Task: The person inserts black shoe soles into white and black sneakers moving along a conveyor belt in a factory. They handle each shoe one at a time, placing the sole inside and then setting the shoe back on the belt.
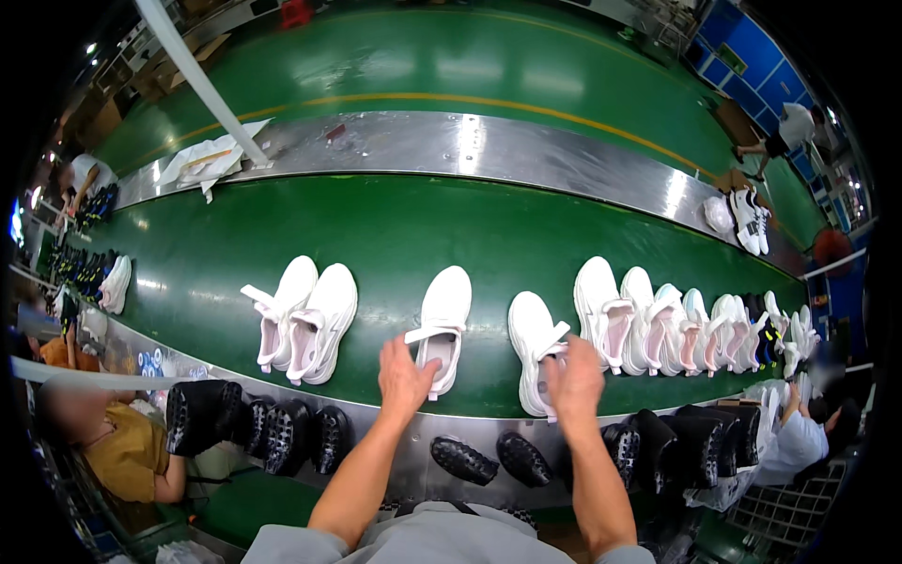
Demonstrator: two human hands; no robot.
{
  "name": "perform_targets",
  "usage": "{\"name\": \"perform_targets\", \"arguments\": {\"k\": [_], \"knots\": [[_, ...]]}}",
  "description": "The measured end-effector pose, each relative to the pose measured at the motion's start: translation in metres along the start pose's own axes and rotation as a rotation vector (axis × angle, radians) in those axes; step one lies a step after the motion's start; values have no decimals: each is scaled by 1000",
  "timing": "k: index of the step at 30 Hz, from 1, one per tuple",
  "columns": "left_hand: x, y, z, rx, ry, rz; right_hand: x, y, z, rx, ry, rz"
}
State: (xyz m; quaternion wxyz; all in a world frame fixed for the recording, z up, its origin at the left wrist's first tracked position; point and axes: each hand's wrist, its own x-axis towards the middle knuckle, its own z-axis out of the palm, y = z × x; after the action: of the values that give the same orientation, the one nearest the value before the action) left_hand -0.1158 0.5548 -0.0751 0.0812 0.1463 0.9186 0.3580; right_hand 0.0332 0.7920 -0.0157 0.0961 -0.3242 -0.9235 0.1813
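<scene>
Near the middle of the green belt point(404, 221), two white slip-on-style sneakers lie with toes pointing far and heels near. At the left sneaker point(446, 299), the left hand point(404, 376) has its thumb spread from its fingers beside the raised tongue and collar; whether they close on the fabric, I cannot tell. On the right sneaker point(529, 329), the right hand point(575, 378) lies over the collar and tongue, its fingertips partly hidden, so a pinch cannot be confirmed.

Both shoes look light, with soft, yielding uppers and thick, springy soles; they should tolerate squeezing but smudge easily. The heel collar, or the firmer sole sides, seem the best hold; the flapping tongue would probably bend.

The belt looks smooth and slightly glossy, so a nudged shoe may slide. Further left stands a white sneaker pair point(322, 324); to the right, a row of sneakers point(641, 315) runs off. Black knobbly shoe-shaped pieces point(287, 437) line the near metal edge. Beyond the belt, a shiny metal rail point(404, 141) borders a green floor point(526, 61). A seated co-worker point(122, 451) is at near left, another co-worker point(794, 442) at near right.
</scene>
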Motion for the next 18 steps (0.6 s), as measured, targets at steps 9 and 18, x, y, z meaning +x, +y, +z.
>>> {"name": "perform_targets", "arguments": {"k": [9, 18], "knots": [[26, -47, 40, -402, 111, 136, 47, -79, 108, 486, -248, -575], [28, -12, -8, -312, -106, 269, 35, -93, 122, 355, -184, -445]]}}
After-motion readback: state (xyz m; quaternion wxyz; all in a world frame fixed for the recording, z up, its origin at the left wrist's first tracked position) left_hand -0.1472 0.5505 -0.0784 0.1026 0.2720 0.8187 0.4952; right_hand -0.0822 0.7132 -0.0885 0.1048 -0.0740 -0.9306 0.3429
